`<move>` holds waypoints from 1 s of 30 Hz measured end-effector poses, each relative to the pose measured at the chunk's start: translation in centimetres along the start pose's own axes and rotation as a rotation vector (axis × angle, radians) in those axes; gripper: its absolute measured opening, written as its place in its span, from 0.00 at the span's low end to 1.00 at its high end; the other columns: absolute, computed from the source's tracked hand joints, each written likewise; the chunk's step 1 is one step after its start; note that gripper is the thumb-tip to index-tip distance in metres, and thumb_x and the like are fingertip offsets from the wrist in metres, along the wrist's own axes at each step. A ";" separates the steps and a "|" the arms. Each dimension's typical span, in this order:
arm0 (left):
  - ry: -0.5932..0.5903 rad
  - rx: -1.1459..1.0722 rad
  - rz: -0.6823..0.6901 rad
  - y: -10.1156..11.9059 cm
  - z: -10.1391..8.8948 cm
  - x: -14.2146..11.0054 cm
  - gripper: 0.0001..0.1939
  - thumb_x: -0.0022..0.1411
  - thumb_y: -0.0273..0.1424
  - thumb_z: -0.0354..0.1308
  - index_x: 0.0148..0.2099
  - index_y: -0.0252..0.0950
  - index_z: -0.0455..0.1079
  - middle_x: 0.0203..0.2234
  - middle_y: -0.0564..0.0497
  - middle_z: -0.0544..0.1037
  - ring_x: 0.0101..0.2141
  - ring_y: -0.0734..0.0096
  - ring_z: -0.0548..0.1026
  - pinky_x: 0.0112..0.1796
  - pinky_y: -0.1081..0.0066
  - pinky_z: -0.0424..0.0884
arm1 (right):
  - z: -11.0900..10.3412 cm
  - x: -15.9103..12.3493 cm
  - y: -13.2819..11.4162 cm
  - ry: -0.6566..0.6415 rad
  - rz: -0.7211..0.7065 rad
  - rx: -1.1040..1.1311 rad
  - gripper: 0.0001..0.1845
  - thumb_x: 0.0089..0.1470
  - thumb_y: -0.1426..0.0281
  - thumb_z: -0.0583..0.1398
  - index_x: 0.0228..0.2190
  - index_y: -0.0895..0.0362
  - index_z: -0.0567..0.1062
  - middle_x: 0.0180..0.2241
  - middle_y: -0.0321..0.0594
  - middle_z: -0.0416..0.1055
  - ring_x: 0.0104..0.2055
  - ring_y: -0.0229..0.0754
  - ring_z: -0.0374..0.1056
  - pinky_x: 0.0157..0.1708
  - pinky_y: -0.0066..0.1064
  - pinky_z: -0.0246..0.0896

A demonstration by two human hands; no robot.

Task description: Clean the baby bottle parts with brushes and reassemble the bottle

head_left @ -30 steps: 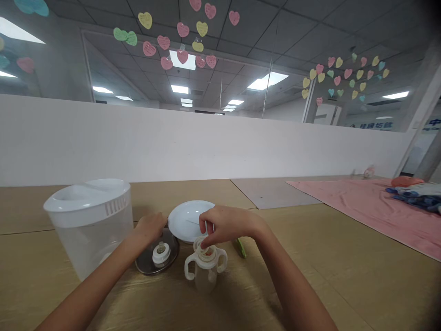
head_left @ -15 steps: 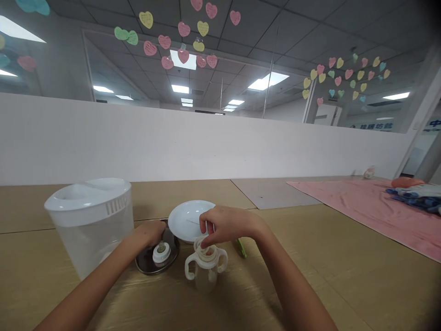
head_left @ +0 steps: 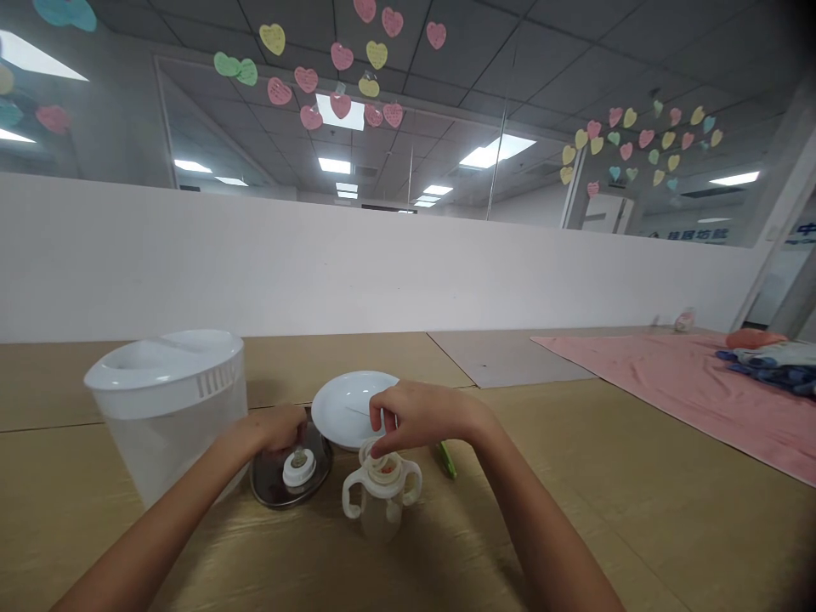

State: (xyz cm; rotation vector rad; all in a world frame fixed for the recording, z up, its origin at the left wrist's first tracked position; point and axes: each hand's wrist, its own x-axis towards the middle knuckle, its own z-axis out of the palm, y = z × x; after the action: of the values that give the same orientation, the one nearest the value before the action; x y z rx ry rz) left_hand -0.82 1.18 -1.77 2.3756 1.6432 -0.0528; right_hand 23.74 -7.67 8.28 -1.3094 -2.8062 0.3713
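My right hand hangs over the mouth of a clear two-handled baby bottle, fingers curled down and thumb at the rim; what it pinches, if anything, is hidden. A small reddish spot shows inside the bottle's neck. A translucent rounded piece shows at the back of the rim. My left hand reaches over a dark metal tray, its fingers bent down and mostly hidden. Just in front of them, a white bottle collar with a teat sits on the tray.
A white plate stands behind the bottle, with a thin line across it. A slim green object lies right of the bottle. A large white lidded bin stands left. A pink cloth covers the far right, with folded fabric on it.
My left hand has shifted slightly, its fingers now bent down closer to the bottle collar. My right hand and the bottle have stayed in place.
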 end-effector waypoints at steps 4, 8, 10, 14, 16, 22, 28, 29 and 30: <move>-0.124 -0.102 0.025 1.8 -1.5 -1.9 0.08 0.37 0.23 0.45 0.19 0.35 0.64 0.13 0.52 0.70 0.17 0.67 0.70 0.22 0.72 0.63 | 0.1 0.0 0.0 0.009 0.001 -0.013 0.21 0.43 0.51 0.58 0.32 0.55 0.70 0.32 0.37 0.71 0.29 0.37 0.64 0.22 0.26 0.53; -0.142 -0.067 -0.040 3.6 -2.5 -3.2 0.08 0.34 0.22 0.46 0.20 0.35 0.64 0.14 0.50 0.70 0.18 0.64 0.70 0.22 0.69 0.63 | 0.2 0.0 0.0 0.010 0.000 -0.011 0.20 0.43 0.52 0.58 0.32 0.55 0.70 0.31 0.36 0.71 0.29 0.37 0.64 0.22 0.27 0.53; -0.121 -0.042 -0.024 4.1 -2.6 -3.4 0.09 0.35 0.22 0.46 0.23 0.35 0.65 0.18 0.49 0.73 0.19 0.63 0.71 0.22 0.69 0.64 | 0.3 0.0 0.0 0.014 -0.002 -0.007 0.20 0.43 0.52 0.59 0.32 0.55 0.70 0.31 0.36 0.71 0.29 0.37 0.64 0.22 0.27 0.53; -0.103 0.043 0.003 4.3 -1.9 -3.1 0.08 0.42 0.24 0.47 0.24 0.35 0.67 0.23 0.45 0.76 0.21 0.61 0.73 0.22 0.68 0.64 | 0.4 0.1 0.1 0.013 -0.005 -0.006 0.21 0.42 0.52 0.59 0.33 0.55 0.70 0.31 0.37 0.71 0.29 0.38 0.63 0.22 0.27 0.53; -0.053 0.136 0.018 4.3 -1.4 -2.9 0.07 0.41 0.23 0.49 0.24 0.34 0.68 0.24 0.44 0.77 0.24 0.58 0.74 0.24 0.68 0.65 | 0.3 0.1 0.0 0.010 -0.005 -0.004 0.21 0.43 0.52 0.59 0.33 0.55 0.70 0.31 0.37 0.71 0.29 0.38 0.64 0.23 0.27 0.53; 0.102 0.252 0.030 3.7 -0.7 -2.3 0.15 0.44 0.18 0.50 0.34 0.33 0.72 0.31 0.42 0.78 0.32 0.61 0.76 0.30 0.71 0.67 | -0.1 -0.3 -0.2 0.002 0.012 0.018 0.23 0.43 0.50 0.57 0.34 0.55 0.70 0.33 0.37 0.71 0.29 0.38 0.64 0.22 0.27 0.53; 0.200 0.380 -0.048 4.0 -2.1 -3.9 0.12 0.50 0.19 0.48 0.31 0.32 0.72 0.28 0.42 0.75 0.29 0.62 0.75 0.28 0.69 0.66 | -0.1 -0.1 -0.1 0.022 -0.005 0.036 0.23 0.44 0.51 0.58 0.37 0.55 0.70 0.33 0.38 0.71 0.30 0.38 0.64 0.24 0.28 0.53; 0.230 0.415 -0.035 4.6 -2.6 -4.6 0.11 0.50 0.19 0.49 0.31 0.32 0.71 0.29 0.42 0.74 0.29 0.63 0.74 0.28 0.70 0.65 | -0.1 -0.1 -0.1 0.039 -0.015 0.053 0.24 0.45 0.52 0.58 0.38 0.55 0.70 0.33 0.38 0.71 0.30 0.38 0.65 0.24 0.28 0.54; 0.274 0.447 -0.022 5.3 -3.1 -5.3 0.12 0.50 0.18 0.49 0.32 0.32 0.71 0.31 0.43 0.73 0.30 0.64 0.74 0.29 0.70 0.65 | 0.0 0.0 -0.1 0.066 -0.024 0.071 0.25 0.45 0.52 0.58 0.41 0.55 0.69 0.33 0.38 0.71 0.30 0.39 0.65 0.25 0.28 0.54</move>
State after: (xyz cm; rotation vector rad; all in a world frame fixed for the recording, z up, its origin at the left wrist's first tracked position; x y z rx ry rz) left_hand 1.85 -4.70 3.14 2.7974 1.9527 -0.1139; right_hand 23.70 -7.72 8.33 -1.2497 -2.7251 0.4154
